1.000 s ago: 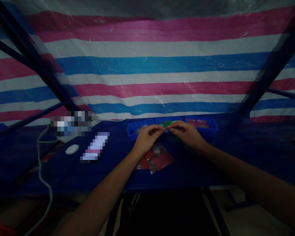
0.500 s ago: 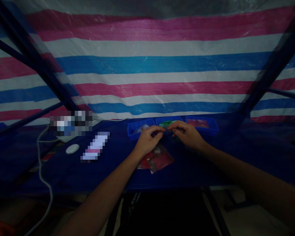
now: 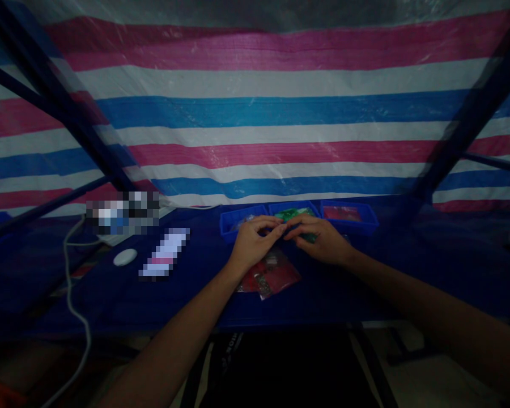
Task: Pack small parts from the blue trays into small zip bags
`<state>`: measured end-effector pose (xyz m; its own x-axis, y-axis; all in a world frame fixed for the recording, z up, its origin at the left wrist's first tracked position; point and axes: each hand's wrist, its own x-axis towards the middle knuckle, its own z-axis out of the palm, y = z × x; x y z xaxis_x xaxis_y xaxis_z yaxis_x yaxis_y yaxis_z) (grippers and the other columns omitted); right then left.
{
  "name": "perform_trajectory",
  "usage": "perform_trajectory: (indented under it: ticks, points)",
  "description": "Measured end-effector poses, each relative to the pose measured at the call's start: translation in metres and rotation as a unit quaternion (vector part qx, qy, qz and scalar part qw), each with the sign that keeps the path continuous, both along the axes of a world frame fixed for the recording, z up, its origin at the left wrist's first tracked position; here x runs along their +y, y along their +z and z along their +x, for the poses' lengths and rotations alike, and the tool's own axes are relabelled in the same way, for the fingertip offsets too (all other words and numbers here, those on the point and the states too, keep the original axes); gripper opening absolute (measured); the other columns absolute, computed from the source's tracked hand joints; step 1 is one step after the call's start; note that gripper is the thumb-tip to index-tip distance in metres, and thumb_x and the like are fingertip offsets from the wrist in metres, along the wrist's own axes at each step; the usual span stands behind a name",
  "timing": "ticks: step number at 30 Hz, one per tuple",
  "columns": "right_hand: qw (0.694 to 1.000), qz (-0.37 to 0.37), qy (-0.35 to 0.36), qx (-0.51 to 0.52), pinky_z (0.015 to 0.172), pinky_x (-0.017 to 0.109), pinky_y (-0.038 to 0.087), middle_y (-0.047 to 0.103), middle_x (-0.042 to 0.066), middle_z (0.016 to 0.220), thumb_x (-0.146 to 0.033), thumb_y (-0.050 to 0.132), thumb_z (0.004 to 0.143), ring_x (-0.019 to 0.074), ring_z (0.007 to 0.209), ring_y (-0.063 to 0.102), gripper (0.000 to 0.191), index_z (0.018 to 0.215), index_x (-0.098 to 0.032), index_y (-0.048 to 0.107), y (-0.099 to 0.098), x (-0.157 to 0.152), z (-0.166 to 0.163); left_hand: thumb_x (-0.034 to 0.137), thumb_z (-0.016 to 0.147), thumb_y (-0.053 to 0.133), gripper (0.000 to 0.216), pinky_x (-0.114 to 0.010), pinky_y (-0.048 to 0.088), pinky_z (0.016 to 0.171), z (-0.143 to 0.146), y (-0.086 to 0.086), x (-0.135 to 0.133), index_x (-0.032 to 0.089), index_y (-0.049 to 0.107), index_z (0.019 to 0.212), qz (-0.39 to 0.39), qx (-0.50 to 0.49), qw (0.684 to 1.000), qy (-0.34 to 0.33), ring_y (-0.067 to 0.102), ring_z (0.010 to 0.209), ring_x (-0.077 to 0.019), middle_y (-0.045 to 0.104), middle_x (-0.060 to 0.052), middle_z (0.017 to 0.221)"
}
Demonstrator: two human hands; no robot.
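My left hand (image 3: 255,245) and my right hand (image 3: 318,238) meet over the dark blue table (image 3: 195,300), fingertips pinched together around a small green packet (image 3: 309,237) that shows only partly beside the right fingers. Red plastic packets (image 3: 271,275) lie on the table just below my left hand. Behind the hands stand three small blue trays: the left one (image 3: 238,222) holds something pale, the middle one (image 3: 295,211) green packets, the right one (image 3: 349,216) red packets.
A striped pink, white and blue tarp (image 3: 255,113) hangs close behind the table. Dark metal frame bars (image 3: 55,96) slant at both sides. A white round object (image 3: 124,257) and a white cable (image 3: 74,283) lie at the left.
Both hands have drawn slightly closer together and lower toward the table. My right hand slid a little left and down, uncovering more of the green tray.
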<state>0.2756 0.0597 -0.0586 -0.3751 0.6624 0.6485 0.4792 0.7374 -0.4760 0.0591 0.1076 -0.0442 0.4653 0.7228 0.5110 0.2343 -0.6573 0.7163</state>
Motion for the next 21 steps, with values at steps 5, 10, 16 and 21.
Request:
perform_trajectory:
  ticks: [5,10,16,21]
  points:
    - [1.000,0.019,0.007,-0.008,0.103,0.045,0.052,0.071,0.005,0.119,-0.008,0.058,0.087,0.0222,0.116,0.066,0.029,0.100,-0.027,0.077,0.002,-0.003,-0.002,0.034,0.092,0.070,0.017,-0.041,0.055,0.093,0.000,0.002,-0.004,0.020,0.077,0.087,0.051,0.020,0.998,0.017,0.070,0.102,-0.0228,0.076,-0.008,0.108]
    - [0.999,0.038,-0.014,-0.013,0.104,0.046,0.051,0.068,0.007,0.128,-0.006,0.057,0.087,0.0237,0.122,0.063,0.028,0.099,-0.024,0.074,0.006,-0.005,-0.003,0.026,0.097,0.060,0.017,-0.044,0.051,0.104,-0.011,0.010,0.003,0.021,0.074,0.088,0.143,0.035,0.986,0.081,0.065,0.114,-0.0235,0.073,-0.007,0.117]
    - [0.994,0.038,-0.064,-0.075,0.096,0.042,0.054,0.073,0.007,0.108,-0.008,0.052,0.092,0.0228,0.105,0.068,0.026,0.103,-0.021,0.071,-0.001,0.003,0.006,0.027,0.098,0.055,0.021,-0.055,0.040,0.115,-0.031,0.011,0.016,0.018,0.074,0.097,0.226,0.203,0.924,0.230,0.044,0.138,-0.0335,0.057,-0.011,0.142]
    - [0.980,0.000,-0.080,-0.183,0.100,0.043,0.053,0.073,0.009,0.115,-0.017,0.057,0.094,0.0257,0.111,0.067,0.026,0.117,-0.020,0.069,-0.008,0.005,0.014,0.028,0.099,0.051,0.028,-0.059,0.042,0.108,-0.036,0.002,0.021,0.020,0.072,0.116,0.209,0.284,0.898,0.263,0.040,0.139,-0.0380,0.053,-0.013,0.146]
